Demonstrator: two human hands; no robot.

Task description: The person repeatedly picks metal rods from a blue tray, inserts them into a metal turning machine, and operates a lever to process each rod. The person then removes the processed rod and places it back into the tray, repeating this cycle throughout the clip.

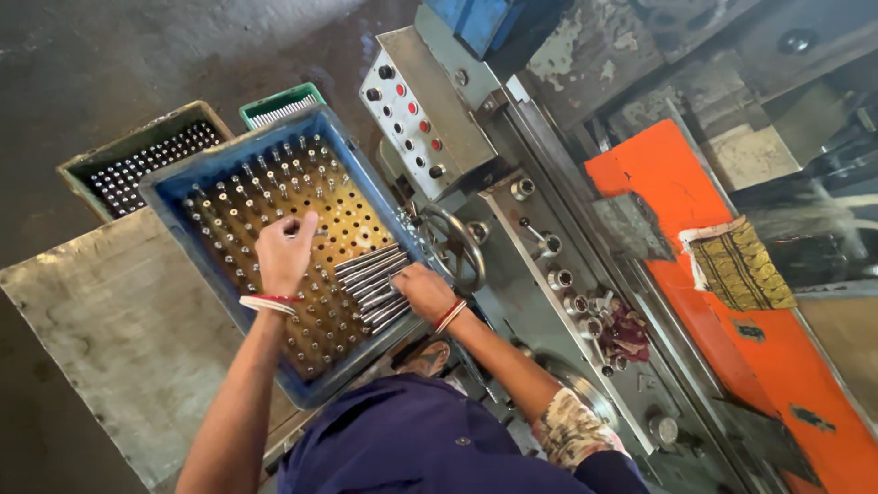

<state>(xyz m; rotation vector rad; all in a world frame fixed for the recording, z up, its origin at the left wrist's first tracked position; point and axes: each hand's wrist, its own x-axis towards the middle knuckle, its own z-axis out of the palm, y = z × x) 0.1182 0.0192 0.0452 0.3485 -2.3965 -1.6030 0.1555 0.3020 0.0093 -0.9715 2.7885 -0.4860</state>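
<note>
A blue plastic crate [179, 180] holds a perforated yellow plate [352, 222] with several metal pins standing upright in its holes. My left hand [283, 252] is over the middle of the plate, fingers pinched on one thin metal pin [294, 228]. My right hand [422, 289] rests at the crate's right edge on a bundle of loose metal rods [370, 277] lying flat on the plate. Whether it grips a rod I cannot tell.
A green crate [84, 163] full of dark pins stands at the far left, with a smaller green tray [280, 103] behind the blue crate. A worn metal table [110, 320] carries the crate. To the right stands a grey machine with a button panel [412, 110], a handwheel [457, 242] and an orange guard [695, 265].
</note>
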